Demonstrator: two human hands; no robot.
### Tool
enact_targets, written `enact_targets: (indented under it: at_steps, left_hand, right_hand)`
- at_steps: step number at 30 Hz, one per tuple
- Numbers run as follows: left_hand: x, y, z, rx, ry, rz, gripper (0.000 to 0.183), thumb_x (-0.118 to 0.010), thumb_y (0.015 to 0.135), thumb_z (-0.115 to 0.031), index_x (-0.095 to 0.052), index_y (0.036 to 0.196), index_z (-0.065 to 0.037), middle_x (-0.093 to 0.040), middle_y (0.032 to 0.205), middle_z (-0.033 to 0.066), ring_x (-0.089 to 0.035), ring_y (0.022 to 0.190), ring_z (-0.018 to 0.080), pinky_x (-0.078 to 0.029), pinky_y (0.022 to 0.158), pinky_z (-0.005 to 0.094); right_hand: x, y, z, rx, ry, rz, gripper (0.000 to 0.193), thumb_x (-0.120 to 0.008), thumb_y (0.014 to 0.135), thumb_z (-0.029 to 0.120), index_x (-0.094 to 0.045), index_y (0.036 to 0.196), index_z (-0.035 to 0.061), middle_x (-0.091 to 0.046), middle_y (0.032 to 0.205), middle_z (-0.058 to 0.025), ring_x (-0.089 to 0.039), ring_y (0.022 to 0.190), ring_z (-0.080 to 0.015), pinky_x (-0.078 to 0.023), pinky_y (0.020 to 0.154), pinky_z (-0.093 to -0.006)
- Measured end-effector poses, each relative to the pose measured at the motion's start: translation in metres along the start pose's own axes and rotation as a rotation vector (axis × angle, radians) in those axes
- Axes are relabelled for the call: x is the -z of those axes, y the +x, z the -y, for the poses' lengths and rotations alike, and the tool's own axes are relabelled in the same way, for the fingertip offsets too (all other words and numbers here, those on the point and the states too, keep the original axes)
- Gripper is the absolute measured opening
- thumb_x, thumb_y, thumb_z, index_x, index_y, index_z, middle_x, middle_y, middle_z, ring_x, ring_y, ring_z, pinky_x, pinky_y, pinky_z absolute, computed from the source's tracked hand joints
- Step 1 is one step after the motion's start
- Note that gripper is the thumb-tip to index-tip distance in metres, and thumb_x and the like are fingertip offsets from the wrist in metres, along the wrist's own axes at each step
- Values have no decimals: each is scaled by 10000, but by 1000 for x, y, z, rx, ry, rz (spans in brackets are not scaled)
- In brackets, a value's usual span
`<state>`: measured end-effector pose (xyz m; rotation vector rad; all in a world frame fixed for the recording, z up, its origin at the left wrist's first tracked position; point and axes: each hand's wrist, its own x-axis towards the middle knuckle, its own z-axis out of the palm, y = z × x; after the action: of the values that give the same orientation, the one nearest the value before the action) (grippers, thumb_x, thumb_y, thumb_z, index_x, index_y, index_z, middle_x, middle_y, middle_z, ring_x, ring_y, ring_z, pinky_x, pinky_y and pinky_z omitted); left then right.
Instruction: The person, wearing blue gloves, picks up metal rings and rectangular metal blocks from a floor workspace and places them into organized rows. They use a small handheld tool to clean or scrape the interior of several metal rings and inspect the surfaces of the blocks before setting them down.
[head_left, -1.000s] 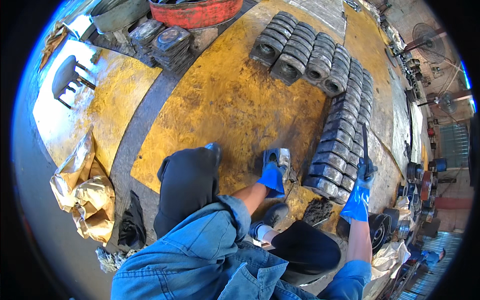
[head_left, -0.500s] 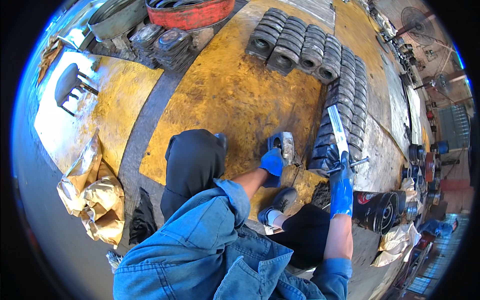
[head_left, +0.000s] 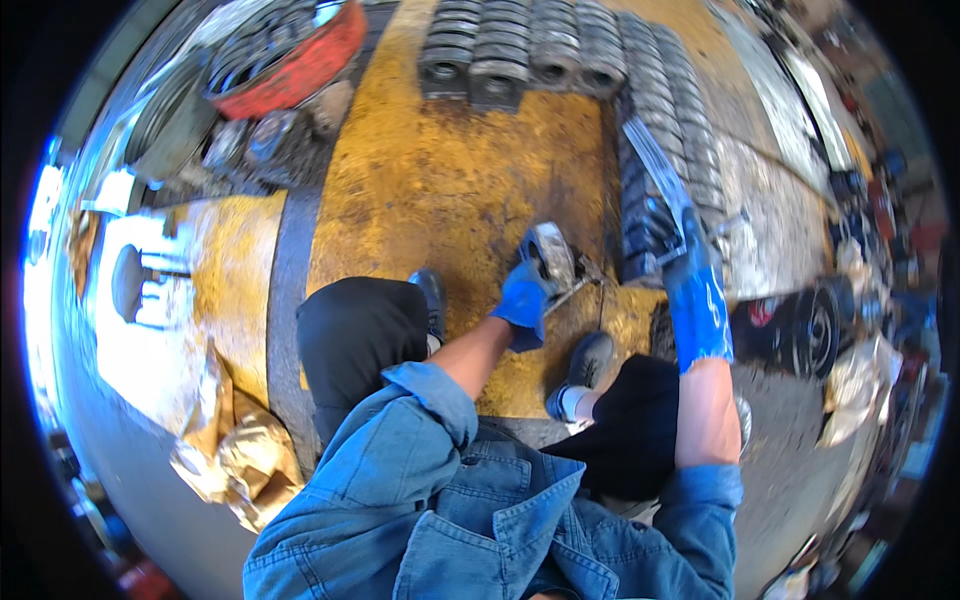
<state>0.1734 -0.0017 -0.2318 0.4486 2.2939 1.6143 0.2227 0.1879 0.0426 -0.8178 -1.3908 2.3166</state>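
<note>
My left hand [head_left: 524, 302], in a blue glove, is closed on the near side of a grey metal block [head_left: 550, 250] with a round hole. The block is tilted, low over the yellow floor; whether it touches is unclear. Beside it lies a thin metal rod [head_left: 568, 294] with small dark pieces at its far end. My right hand [head_left: 690, 275], also gloved, is closed round a long flat silver tool [head_left: 655, 160] that points away from me. A short metal crosspiece [head_left: 733, 222] sticks out by that hand, blurred. Below the tool stands a row of dark ribbed blocks [head_left: 640, 205].
More rows of bored blocks [head_left: 497, 55] stand at the far side. A red ring-shaped drum [head_left: 290, 85] and stacked metal plates [head_left: 275, 140] are far left. A stool [head_left: 130, 283] and crumpled brown paper [head_left: 250, 450] lie left. A black drum [head_left: 790, 330] is at right.
The whole view has swung, so the floor items appear shifted. The block in my left hand has tipped and its hole faces another way. My right hand still grips the silver tool.
</note>
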Motion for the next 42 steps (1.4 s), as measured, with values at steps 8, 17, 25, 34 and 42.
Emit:
enact_targets:
  at_steps: [8, 17, 25, 34, 42]
  left_hand:
    - [27, 45, 3, 75, 352, 55, 487, -749, 759, -344, -653, 1114, -24, -705, 1022, 200, -673, 942, 372, -532, 812, 457]
    - [9, 61, -58, 223, 754, -89, 890, -762, 715, -464, -409, 1388, -2, -650, 1159, 196, -655, 1004, 383, -542, 804, 454]
    - [-30, 58, -1, 46, 968, 366, 575, -567, 862, -375, -519, 1373, -114, -621, 1266, 185, -601, 1129, 381, -409, 1021, 413]
    - [-15, 46, -96, 22, 1069, 567, 526, -692, 819, -377, -606, 1222, -51, -659, 1140, 209, -625, 1062, 387, -471, 968, 440]
    - [59, 119, -58, -115, 1192, 610, 836, -778, 715, -449, -449, 1399, -98, -650, 1186, 198, -618, 1098, 375, -500, 941, 439]
  right_hand:
    - [-6, -10, 35, 133, 80, -47, 425, -593, 979, 335, -612, 1186, -36, -709, 1052, -165, -695, 884, -241, -534, 733, -325]
    - [10, -5, 41, 217, 43, -49, 443, -618, 956, 392, -626, 1125, -17, -714, 971, -140, -684, 818, -207, -537, 716, -324]
    - [6, -8, 44, 236, 7, -1, 429, -541, 995, 373, -591, 1153, -23, -714, 928, -126, -687, 744, -172, -547, 601, -287]
    - [13, -13, 42, 194, -118, -102, 356, -551, 981, 327, -598, 1127, 5, -709, 888, -98, -673, 704, -137, -535, 548, -279]
    - [18, 8, 11, 163, -402, -61, 416, -603, 951, 320, -615, 1178, -29, -708, 938, -113, -662, 794, -176, -532, 701, -304]
